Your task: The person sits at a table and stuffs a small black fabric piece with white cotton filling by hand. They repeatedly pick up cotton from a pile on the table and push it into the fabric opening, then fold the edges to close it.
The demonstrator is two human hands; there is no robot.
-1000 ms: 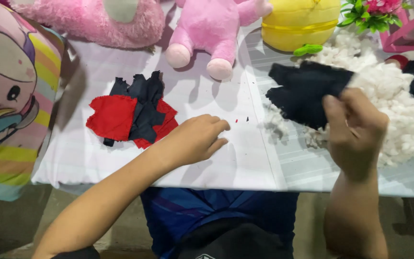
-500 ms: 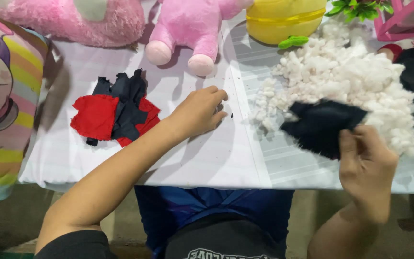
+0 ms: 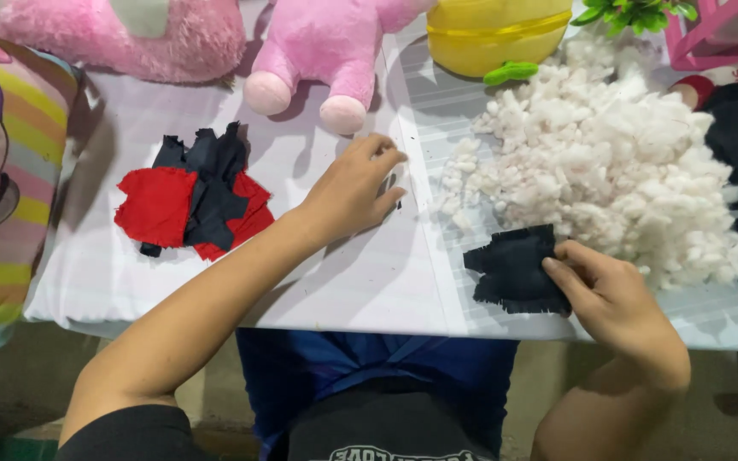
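Far left on the white table (image 3: 343, 290), the stack of red and black cloth scraps (image 3: 191, 201) lies untouched. The left hand (image 3: 354, 189) has slid up toward the table's middle seam, fingers loosely curled on the surface, holding nothing. The right hand (image 3: 612, 294) has dropped to the near edge, pinching the frayed black fabric piece (image 3: 512, 269) flat beside the heap of white stuffing (image 3: 608, 162). Bare table lies between both hands.

A white-covered table (image 3: 343, 282) stands over a dim grey floor (image 3: 10, 384), lit brightly from above.
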